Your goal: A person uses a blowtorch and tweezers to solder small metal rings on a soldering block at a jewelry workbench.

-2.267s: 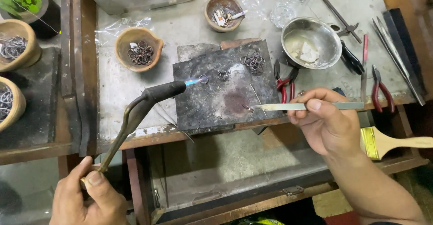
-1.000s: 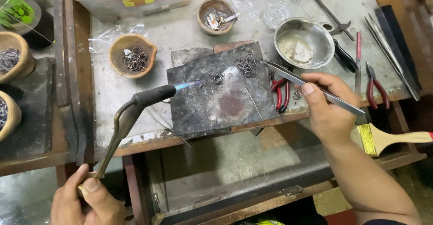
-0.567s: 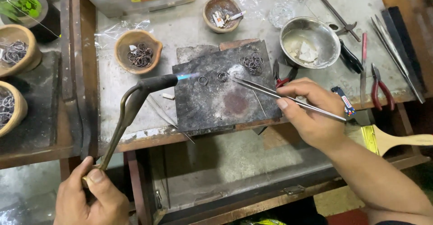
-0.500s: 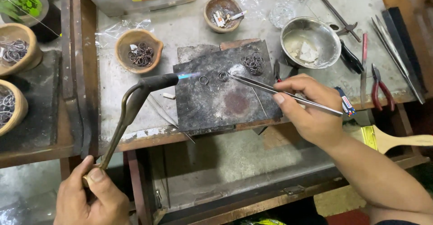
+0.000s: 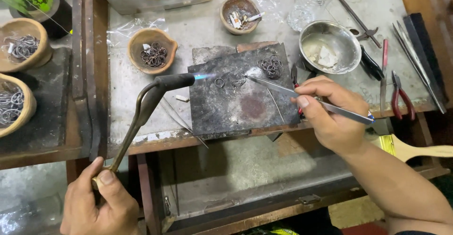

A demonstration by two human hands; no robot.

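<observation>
My left hand (image 5: 101,202) grips the lower end of a curved brass torch (image 5: 146,105). Its black nozzle throws a small blue flame onto a metal ring (image 5: 219,82) lying on a dark scorched slab (image 5: 243,107). My right hand (image 5: 330,117) holds long steel tweezers (image 5: 306,98) whose tip rests by a second ring (image 5: 239,81) near the flame. A pile of several rings (image 5: 270,66) lies at the slab's far right corner.
A clay bowl of rings (image 5: 153,51) sits left of the slab, a steel bowl (image 5: 330,46) to its right. Red-handled pliers (image 5: 398,93), other tools and a wooden-handled brush (image 5: 415,148) lie at the right. Two more clay bowls (image 5: 19,49) stand far left.
The tweezers swung from lying level over the bench's right side to pointing left at the rings on the slab. The torch flame moved in close to a ring.
</observation>
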